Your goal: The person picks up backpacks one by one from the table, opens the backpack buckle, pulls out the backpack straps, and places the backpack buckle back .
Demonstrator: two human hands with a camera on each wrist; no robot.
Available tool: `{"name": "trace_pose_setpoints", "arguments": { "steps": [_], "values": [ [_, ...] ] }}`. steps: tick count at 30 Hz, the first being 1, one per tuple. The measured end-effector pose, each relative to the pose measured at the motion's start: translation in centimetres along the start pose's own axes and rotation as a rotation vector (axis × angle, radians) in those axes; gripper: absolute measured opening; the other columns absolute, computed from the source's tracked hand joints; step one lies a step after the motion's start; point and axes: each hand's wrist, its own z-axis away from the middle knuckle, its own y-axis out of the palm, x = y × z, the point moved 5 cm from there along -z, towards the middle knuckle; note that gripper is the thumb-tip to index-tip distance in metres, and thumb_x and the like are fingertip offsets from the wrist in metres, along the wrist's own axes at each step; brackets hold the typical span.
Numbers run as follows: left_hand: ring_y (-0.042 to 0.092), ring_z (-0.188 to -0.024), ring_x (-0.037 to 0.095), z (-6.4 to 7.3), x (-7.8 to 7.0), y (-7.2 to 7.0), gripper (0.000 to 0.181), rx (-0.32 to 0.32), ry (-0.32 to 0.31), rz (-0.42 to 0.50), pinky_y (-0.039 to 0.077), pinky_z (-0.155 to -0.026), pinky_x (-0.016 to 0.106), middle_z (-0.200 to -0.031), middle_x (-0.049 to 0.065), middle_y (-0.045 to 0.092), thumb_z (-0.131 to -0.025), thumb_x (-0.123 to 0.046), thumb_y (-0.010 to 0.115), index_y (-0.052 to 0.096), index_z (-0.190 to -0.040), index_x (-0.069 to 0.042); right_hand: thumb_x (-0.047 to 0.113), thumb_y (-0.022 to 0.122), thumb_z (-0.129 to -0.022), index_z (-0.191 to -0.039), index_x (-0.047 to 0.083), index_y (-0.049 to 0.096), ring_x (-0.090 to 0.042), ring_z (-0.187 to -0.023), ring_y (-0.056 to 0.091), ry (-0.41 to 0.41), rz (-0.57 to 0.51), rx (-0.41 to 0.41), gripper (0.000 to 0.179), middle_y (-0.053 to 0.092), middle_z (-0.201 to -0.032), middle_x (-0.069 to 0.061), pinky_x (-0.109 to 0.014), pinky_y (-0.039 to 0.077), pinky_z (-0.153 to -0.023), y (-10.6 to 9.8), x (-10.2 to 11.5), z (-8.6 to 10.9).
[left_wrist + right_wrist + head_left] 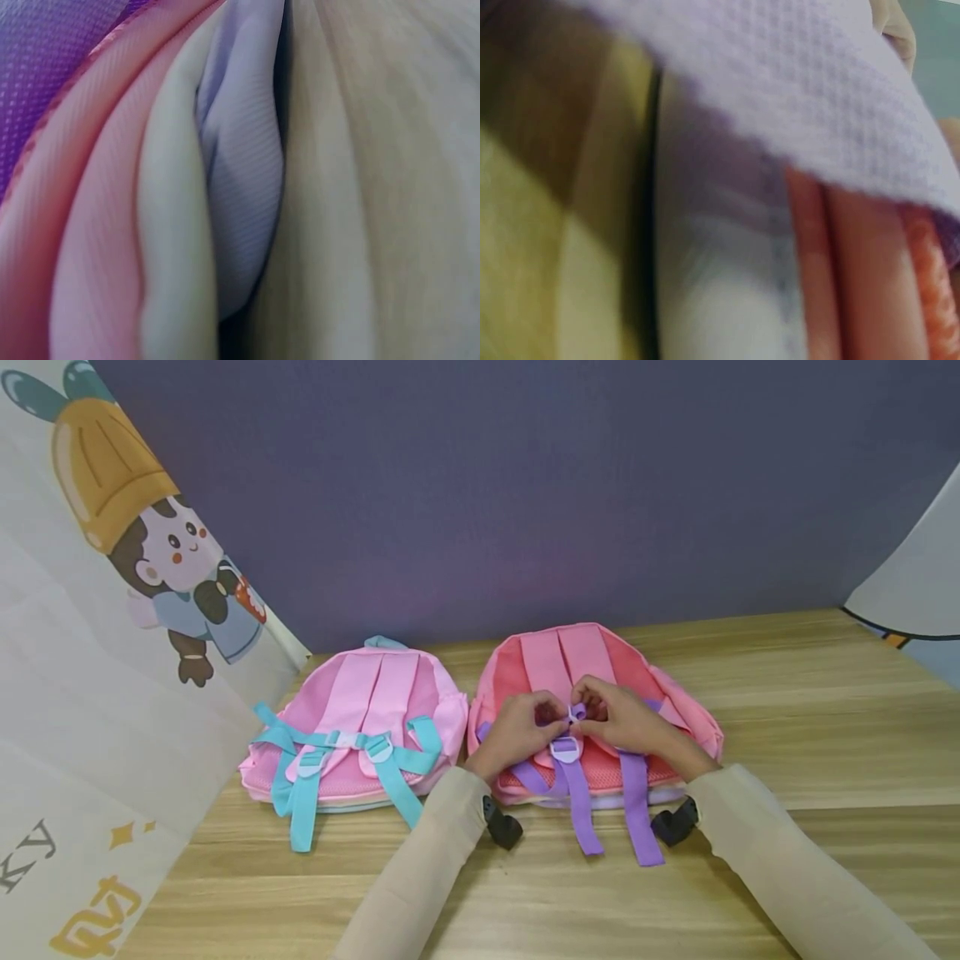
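A coral-pink backpack (504, 681) lies with its shoulder straps facing up. Over its middle, my left hand (525, 727) and right hand (626, 718) meet, thumbs and fingertips pinching a small white buckle (575, 714) with purple webbing from either side. Just below the fingers sits a white strap adjuster (565, 749). Two purple strap ends (585, 818) hang over the bag's lower edge onto the table. In the left wrist view the bag's pink and lilac edge (244, 165) fills the middle; a purple strap (802, 90) crosses close up in the right wrist view.
To the left lies a light-pink backpack (322, 702) with turquoise straps, its white chest buckle (347, 740) joined across the front. Both bags rest on a wood-grain table (810, 718) before a dark blue panel (525, 493). A printed white curtain (82, 693) borders the left side.
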Motion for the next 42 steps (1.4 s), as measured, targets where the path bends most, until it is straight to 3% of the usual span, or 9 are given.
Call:
{"name": "trace_pose_setpoints", "arguments": {
  "steps": [7,32,42],
  "values": [
    [0.065,-0.089,0.016,-0.03,0.16,0.02,0.013,0.013,-0.015,0.054,0.049,-0.079,0.016,-0.093,0.010,0.068,-0.085,-0.007,0.068,0.063,-0.096,-0.003,0.010,0.073,-0.083,-0.097,0.009,0.052,-0.015,-0.078,0.053,0.001,-0.015,0.002,0.025,0.058,-0.084,-0.004,-0.027,0.046,-0.071,-0.01,-0.05,0.08],
    [0.064,-0.090,0.016,-0.02,-0.22,0.00,0.015,-0.027,0.002,0.046,0.049,-0.080,0.017,-0.094,0.009,0.067,-0.085,-0.005,0.068,0.060,-0.097,-0.004,0.011,0.072,-0.084,-0.099,0.011,0.052,-0.015,-0.074,0.049,-0.037,0.006,0.005,0.025,0.055,-0.084,-0.002,-0.027,0.043,-0.069,-0.08,0.20,0.03],
    [0.064,-0.090,0.016,-0.10,0.29,0.05,0.014,0.001,0.009,0.048,0.049,-0.080,0.017,-0.094,0.009,0.067,-0.085,-0.006,0.068,0.061,-0.097,-0.003,0.012,0.071,-0.084,-0.096,0.011,0.053,-0.014,-0.073,0.048,-0.033,-0.005,0.004,0.022,0.053,-0.081,-0.001,-0.026,0.040,-0.068,-0.11,0.38,0.11]
  ]
}}
